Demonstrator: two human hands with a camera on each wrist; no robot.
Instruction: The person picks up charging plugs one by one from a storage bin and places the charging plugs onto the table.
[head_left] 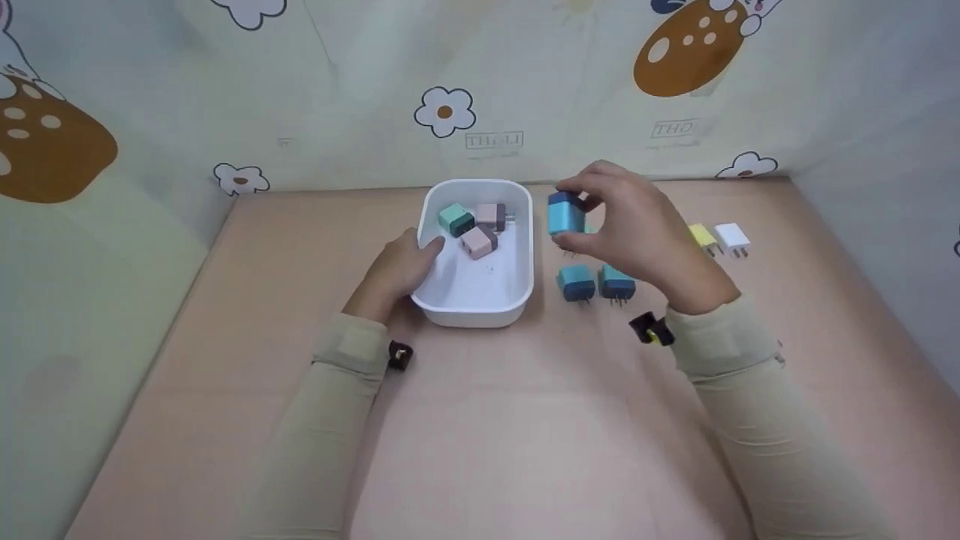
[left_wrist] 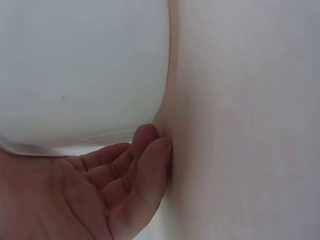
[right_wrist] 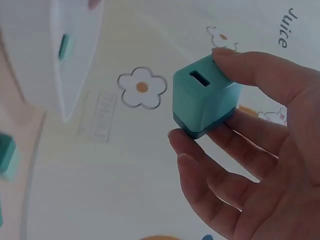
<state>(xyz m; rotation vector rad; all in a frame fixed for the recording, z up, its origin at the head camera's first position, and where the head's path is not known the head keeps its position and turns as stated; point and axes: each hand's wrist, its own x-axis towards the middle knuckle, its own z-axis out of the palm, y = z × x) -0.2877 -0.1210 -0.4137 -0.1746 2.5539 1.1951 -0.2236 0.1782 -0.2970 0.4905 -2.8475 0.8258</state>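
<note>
Between thumb and fingertips, my right hand (head_left: 637, 225) pinches a blue USB charger plug (head_left: 565, 216) with a dark blue end. It is held up just right of a white plastic bin (head_left: 480, 292); its USB slot shows in the right wrist view. My left hand (head_left: 397, 270) grips the bin's left side, thumb over the rim and fingers against the outer wall. Inside the bin lie a green charger (head_left: 454, 218) and two pink chargers, one (head_left: 490, 216) behind the other (head_left: 478, 242).
On the pink-covered table, two blue chargers (head_left: 576, 283) (head_left: 617, 282) stand below my right hand. Farther right are a yellow charger (head_left: 703, 237), partly hidden by my wrist, and a white charger (head_left: 733, 238). A printed cloth wall (head_left: 352, 97) rises behind the table.
</note>
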